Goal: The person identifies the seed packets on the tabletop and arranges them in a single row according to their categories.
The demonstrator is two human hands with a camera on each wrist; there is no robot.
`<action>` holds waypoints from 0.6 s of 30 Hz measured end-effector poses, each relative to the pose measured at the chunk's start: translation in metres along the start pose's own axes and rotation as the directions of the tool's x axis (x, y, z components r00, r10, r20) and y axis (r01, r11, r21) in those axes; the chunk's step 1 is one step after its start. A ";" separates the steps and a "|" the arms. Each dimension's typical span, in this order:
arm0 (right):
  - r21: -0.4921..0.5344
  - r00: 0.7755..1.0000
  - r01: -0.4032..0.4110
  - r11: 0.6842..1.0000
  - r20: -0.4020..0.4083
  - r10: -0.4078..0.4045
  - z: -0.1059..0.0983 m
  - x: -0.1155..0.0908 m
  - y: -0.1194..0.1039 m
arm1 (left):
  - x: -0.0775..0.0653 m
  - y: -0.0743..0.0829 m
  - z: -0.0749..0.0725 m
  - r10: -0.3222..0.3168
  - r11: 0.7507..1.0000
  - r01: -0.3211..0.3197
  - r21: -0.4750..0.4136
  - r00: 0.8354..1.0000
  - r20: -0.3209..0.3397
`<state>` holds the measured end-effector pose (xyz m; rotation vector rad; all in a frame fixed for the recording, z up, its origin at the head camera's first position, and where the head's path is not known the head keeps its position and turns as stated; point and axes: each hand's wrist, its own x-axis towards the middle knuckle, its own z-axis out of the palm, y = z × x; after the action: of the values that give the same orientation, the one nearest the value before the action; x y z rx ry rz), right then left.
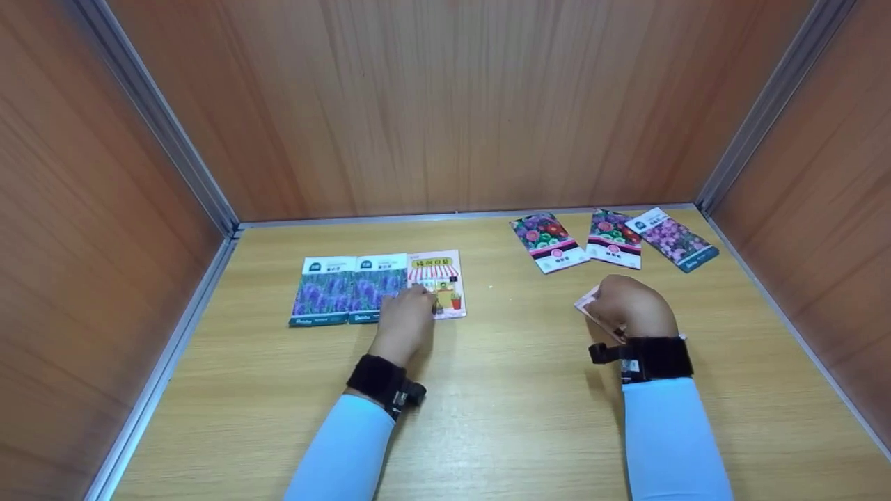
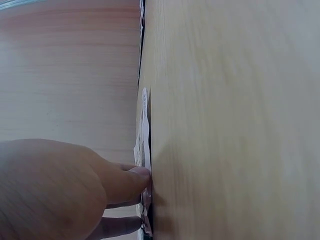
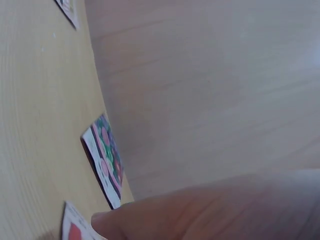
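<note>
Pale wood forms the tabletop (image 1: pixel 501 431); wood-grain panels (image 1: pixel 445 104) bound it at the back and on both sides. At left, a first purple-flower packet (image 1: pixel 324 289), a second purple-flower packet (image 1: pixel 372 275) and a shop-picture packet (image 1: pixel 450 278) lie flat and upright to the viewer, side by side with edges meeting; this placement seems chosen to form an even row with every front legible.

The left hand (image 1: pixel 405 316) rests on the shop-picture packet; its fingers are extended and relaxed, with fingertips and thumb touching the packet but not gripping it; light pressure here probably steadies the packet against its neighbour.

The right hand (image 1: pixel 633 306) is closed, thumb and fingers pinching a pink-edged packet (image 1: pixel 587 299) near the table; the packet slants, and most of its face is covered; whether it is wholly clear of the surface cannot be told. The pinch leaves one corner exposed, likely because a thin, flat item offers little else to hold.

Behind the right hand, a left zinnia packet (image 1: pixel 548 243), a right zinnia packet (image 1: pixel 614 240) and a pink-flower packet (image 1: pixel 672 240) lie at differing angles; the last overlaps its neighbour at one corner; their spacing suggests loose placement rather than alignment.
</note>
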<state>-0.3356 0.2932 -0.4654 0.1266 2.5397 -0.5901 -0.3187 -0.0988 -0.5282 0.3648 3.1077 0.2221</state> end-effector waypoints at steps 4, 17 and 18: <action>0.000 0.994 0.110 0.994 -0.006 -0.110 0.009 0.003 -0.013 | 0.000 0.000 0.000 0.003 1.000 -0.003 0.000 1.000 0.004; -0.147 0.946 0.310 0.939 -0.047 -0.319 0.052 0.004 -0.066 | 0.000 0.000 0.000 0.005 1.000 -0.005 0.003 1.000 0.015; -0.150 0.947 0.309 0.939 -0.039 -0.318 0.056 0.004 -0.070 | 0.000 0.000 0.000 0.005 1.000 -0.005 0.001 1.000 0.019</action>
<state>-0.3266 0.2058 -0.4829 -0.3223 2.6738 -0.5269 -0.3186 -0.0986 -0.5279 0.3719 3.0889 0.2166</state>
